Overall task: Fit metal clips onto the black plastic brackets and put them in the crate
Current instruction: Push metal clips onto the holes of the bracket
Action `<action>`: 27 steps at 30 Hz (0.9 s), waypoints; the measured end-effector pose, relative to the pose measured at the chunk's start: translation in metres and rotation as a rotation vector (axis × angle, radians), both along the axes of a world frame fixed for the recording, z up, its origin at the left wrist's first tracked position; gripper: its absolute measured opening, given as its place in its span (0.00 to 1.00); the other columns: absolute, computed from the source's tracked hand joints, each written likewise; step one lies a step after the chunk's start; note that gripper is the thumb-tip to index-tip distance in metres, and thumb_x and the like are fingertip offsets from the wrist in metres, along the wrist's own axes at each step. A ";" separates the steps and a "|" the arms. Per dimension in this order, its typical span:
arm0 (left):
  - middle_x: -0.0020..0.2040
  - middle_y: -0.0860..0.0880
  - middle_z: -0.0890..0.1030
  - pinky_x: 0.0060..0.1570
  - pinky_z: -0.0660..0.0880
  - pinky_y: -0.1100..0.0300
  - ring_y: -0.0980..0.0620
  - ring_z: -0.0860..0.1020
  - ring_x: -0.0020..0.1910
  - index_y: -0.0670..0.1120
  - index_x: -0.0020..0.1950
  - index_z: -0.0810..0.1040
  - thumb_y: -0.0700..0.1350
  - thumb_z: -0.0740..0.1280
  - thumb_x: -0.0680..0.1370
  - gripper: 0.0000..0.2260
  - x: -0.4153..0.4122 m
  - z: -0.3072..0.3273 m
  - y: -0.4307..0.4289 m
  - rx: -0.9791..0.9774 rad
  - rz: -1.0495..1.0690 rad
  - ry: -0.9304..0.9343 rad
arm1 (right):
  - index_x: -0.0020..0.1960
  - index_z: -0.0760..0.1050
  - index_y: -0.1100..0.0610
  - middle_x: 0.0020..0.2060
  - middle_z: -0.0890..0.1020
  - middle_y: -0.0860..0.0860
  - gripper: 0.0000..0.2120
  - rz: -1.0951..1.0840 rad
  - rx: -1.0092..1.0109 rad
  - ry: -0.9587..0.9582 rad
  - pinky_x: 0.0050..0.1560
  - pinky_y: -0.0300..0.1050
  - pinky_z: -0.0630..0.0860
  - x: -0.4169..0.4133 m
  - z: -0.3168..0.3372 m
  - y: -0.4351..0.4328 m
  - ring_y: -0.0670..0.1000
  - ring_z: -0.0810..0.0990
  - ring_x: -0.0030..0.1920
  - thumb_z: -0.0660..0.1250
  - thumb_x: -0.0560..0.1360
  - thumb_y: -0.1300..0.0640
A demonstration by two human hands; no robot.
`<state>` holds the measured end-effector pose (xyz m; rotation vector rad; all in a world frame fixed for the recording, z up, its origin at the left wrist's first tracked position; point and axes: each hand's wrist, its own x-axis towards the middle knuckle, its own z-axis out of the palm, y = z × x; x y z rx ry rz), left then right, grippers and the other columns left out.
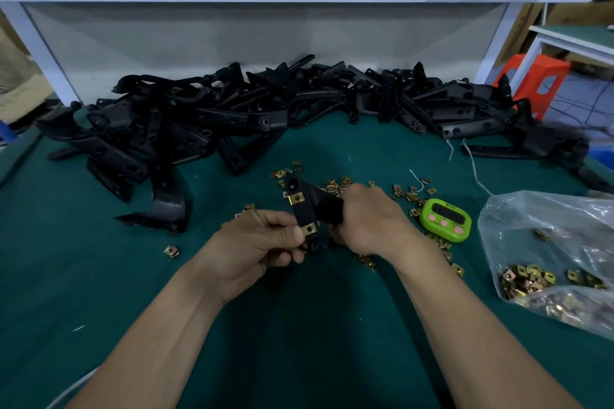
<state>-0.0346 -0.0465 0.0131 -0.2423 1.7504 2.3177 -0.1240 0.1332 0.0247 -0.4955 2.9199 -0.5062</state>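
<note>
Two clips [296, 198] sit on bracket [304, 214] (L hand [262, 242], R hand [368, 222] hold it).

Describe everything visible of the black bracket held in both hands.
The black bracket looks like matt plastic: a narrow strip with a round boss at each end. Two brass-coloured clips sit on its left edge. The left hand pinches its near end, the right hand grips a side arm, above the green table.
</note>
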 end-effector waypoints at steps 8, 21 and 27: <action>0.37 0.43 0.85 0.32 0.78 0.66 0.52 0.82 0.32 0.36 0.52 0.84 0.35 0.75 0.71 0.11 -0.005 -0.003 0.009 -0.069 0.250 0.011 | 0.44 0.71 0.53 0.39 0.78 0.52 0.07 -0.071 -0.005 0.019 0.40 0.50 0.78 -0.007 0.001 0.006 0.56 0.78 0.37 0.69 0.71 0.56; 0.34 0.77 0.76 0.34 0.70 0.81 0.77 0.77 0.38 0.60 0.48 0.84 0.45 0.77 0.73 0.10 0.014 0.016 0.045 -0.789 0.536 0.430 | 0.45 0.68 0.56 0.36 0.72 0.53 0.07 -0.228 -0.038 0.081 0.41 0.49 0.72 0.017 0.009 -0.003 0.59 0.75 0.40 0.67 0.72 0.61; 0.35 0.67 0.82 0.36 0.80 0.61 0.64 0.81 0.36 0.61 0.46 0.81 0.50 0.70 0.72 0.06 0.013 0.055 0.069 -0.967 0.454 0.560 | 0.37 0.63 0.53 0.32 0.71 0.51 0.13 -0.346 -0.139 0.067 0.38 0.49 0.72 0.036 0.041 0.034 0.57 0.75 0.37 0.69 0.72 0.57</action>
